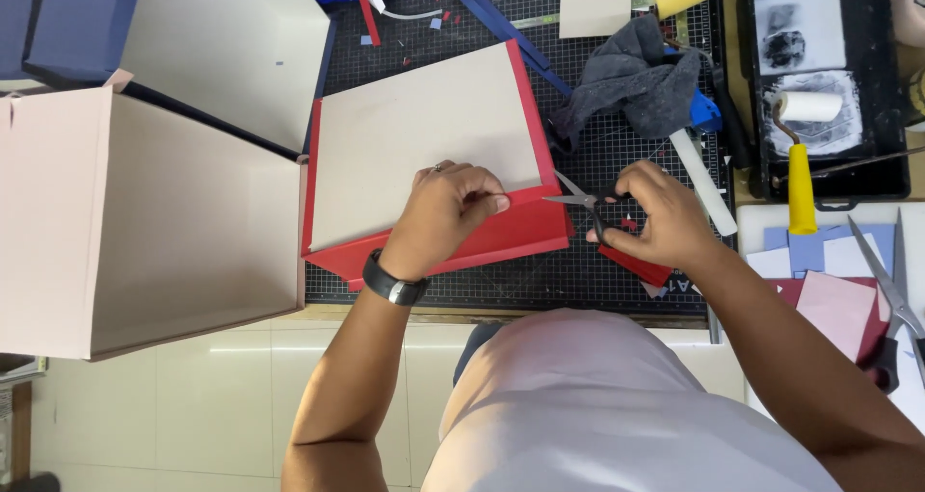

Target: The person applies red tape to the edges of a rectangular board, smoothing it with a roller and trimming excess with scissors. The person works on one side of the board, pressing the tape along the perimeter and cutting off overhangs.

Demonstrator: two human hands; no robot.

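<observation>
The left hand [445, 208] pinches the turned-up red paper flap at the near right corner of the red-wrapped board panel [424, 140], fingers pressed together on the edge. Just right of those fingers, the right hand [660, 212] grips small scissors [578, 200], blades slightly parted and pointing at the corner — a trimming step, by the look of it. The next cut calls for holding the flap taut and steering the tips exactly to the corner on the cutting mat [578, 270].

Bright, even overhead light; soft shadows, sharp focus.
</observation>
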